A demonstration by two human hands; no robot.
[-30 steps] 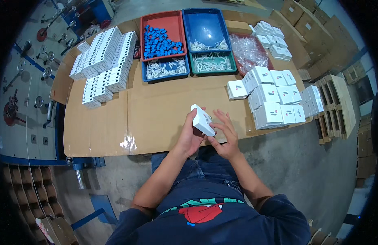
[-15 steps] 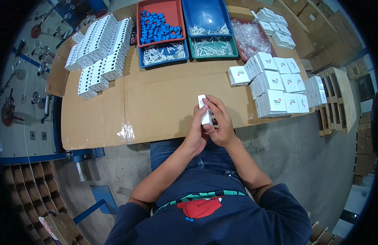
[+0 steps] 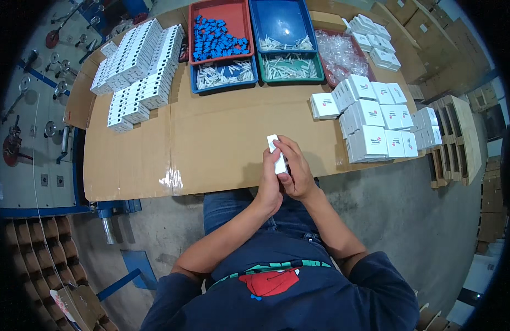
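Observation:
Between my two hands, at the table's front edge, is a small white plastic box (image 3: 277, 154) turned on its narrow side. My left hand (image 3: 270, 185) grips it from the left, thumb along its face. From the right, my right hand (image 3: 298, 171) wraps round it, fingers over its far end and thumb near its lower end. My palms hide part of the box. To the right stand stacked white square boxes (image 3: 372, 142) with small printed marks. At the far left are long rows of white housings (image 3: 136, 69) with dark openings.
A red tray (image 3: 233, 16) of blue parts rests over a blue tray (image 3: 197, 87) of white pieces. Beside them, another blue tray (image 3: 282, 22) overlaps a green tray (image 3: 292, 81). Clear plastic bags (image 3: 340, 55) fill a reddish tray. Cardboard (image 3: 222, 132) covers the table; a wooden pallet (image 3: 459, 138) stands right.
The view has shifted slightly, so the table sits a little lower in it. Both hands still grip the white box, whose narrow side now faces up more squarely.

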